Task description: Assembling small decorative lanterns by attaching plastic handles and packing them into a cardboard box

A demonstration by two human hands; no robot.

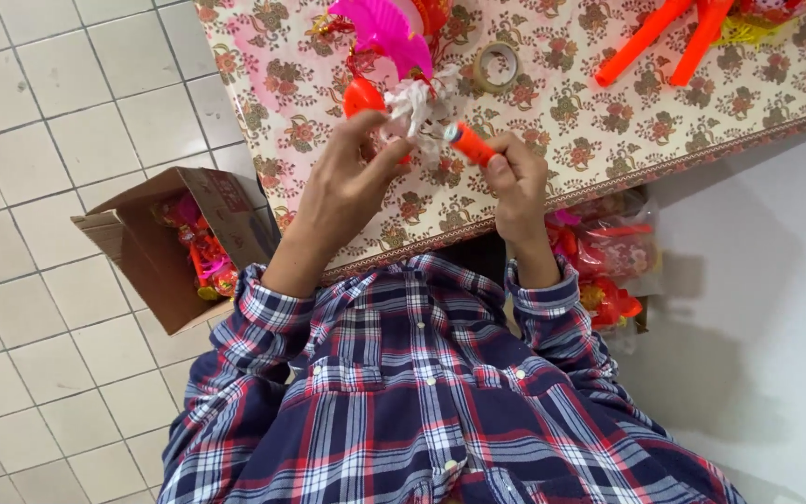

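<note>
Orange is the little stick point(470, 144) we pinch in our right hand point(518, 182) — our fingers are pressed tight around its lower end, and its top points up and to the left, toward a white frilly bit point(414, 105). Our left hand point(345, 182) has its fingers closed on that white frilly bit, which is part of a toy with a round orange piece point(363, 96) and a bright pink fan shape point(384, 30) above it. Both hands are up over the near edge of the table, which has a flowery cloth point(608, 121) on it.

A roll of clear tape point(496, 66) lies on the cloth just past the toy. Two long orange sticks point(664, 37) lie well apart from us, at the far right. On the tiled floor to our left sits an open cardboard box point(156, 247) with more red and pink toys inside — and a clear bag of toys point(604, 257) sits under the table on our right.
</note>
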